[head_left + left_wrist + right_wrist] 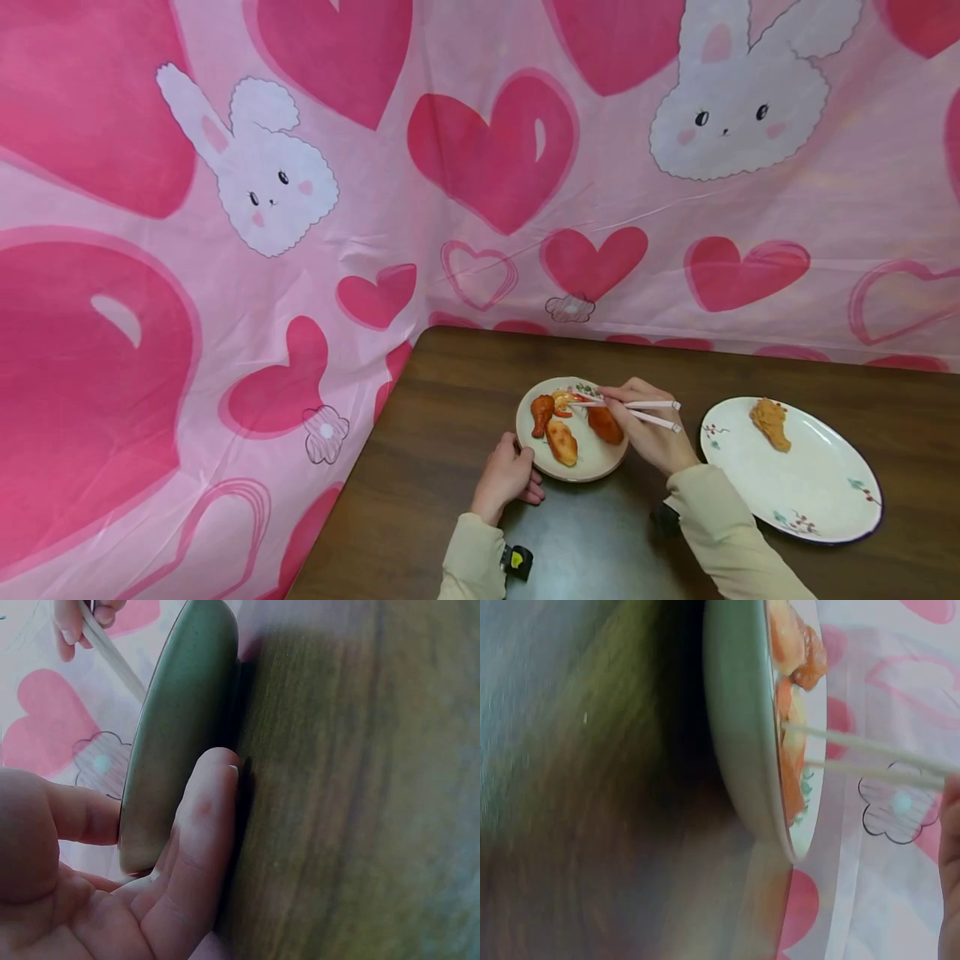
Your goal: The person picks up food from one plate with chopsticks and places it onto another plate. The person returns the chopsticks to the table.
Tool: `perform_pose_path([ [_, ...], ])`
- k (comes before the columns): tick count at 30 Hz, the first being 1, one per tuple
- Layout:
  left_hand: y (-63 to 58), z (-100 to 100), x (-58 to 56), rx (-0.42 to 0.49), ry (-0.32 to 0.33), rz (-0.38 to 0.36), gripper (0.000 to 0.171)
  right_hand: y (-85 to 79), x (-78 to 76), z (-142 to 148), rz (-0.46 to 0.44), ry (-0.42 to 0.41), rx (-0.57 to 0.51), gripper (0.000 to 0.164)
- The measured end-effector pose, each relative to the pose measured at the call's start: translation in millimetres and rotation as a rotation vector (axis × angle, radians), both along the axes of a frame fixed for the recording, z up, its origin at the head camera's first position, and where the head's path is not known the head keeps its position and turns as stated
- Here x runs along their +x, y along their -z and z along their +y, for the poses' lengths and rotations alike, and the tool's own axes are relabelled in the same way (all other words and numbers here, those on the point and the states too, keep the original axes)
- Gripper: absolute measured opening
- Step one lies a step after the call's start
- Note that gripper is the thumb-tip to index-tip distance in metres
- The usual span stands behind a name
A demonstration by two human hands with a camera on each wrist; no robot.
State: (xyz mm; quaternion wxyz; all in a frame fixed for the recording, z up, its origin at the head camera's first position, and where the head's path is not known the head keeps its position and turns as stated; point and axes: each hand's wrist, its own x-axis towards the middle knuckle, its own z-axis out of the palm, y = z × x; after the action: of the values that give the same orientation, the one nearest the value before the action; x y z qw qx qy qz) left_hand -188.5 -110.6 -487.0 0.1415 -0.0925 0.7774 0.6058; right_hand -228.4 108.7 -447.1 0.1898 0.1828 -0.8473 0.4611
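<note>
My left hand (506, 477) grips the near left rim of a round cream plate (590, 460), thumb at the edge and fingers beneath in the left wrist view. Pale chopsticks (660, 406) are held in my right hand (647, 427) above the plate's right side. Their tips reach a yellow-and-red, shrimp-like piece (561, 405) at the back of the plate. Around it lie a glazed drumstick (541, 415), a golden browned piece (561, 443) and a reddish-brown piece (604, 427), partly behind the chopsticks. The right wrist view shows the chopstick tips (817, 733) inside the rim.
To the right, an oval white plate (802, 483) with a dark rim carries a fried chicken leg (770, 425). Both plates are on a brown wooden table (420, 467). Pink heart-and-rabbit cloth (495, 158) hangs along the table's left and back edges.
</note>
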Motion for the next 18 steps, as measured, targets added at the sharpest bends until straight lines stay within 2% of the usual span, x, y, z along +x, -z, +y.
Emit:
perform_pose_path([
  [5, 0.4, -1, 0.2, -0.005, 0.004, -0.003, 0.024, 0.7, 3.2, -8, 0.036, 0.096, -0.066, 0.021],
  [12, 0.7, -1, -0.3, -0.006, 0.002, 0.000, 0.023, -0.3, 6.9, -22, 0.007, 0.283, -0.087, 0.019],
  [18, 1.3, -1, 0.5, -0.003, 0.002, 0.005, 0.027, -4.8, 11.4, -23, -0.054, 0.343, -0.113, 0.016],
])
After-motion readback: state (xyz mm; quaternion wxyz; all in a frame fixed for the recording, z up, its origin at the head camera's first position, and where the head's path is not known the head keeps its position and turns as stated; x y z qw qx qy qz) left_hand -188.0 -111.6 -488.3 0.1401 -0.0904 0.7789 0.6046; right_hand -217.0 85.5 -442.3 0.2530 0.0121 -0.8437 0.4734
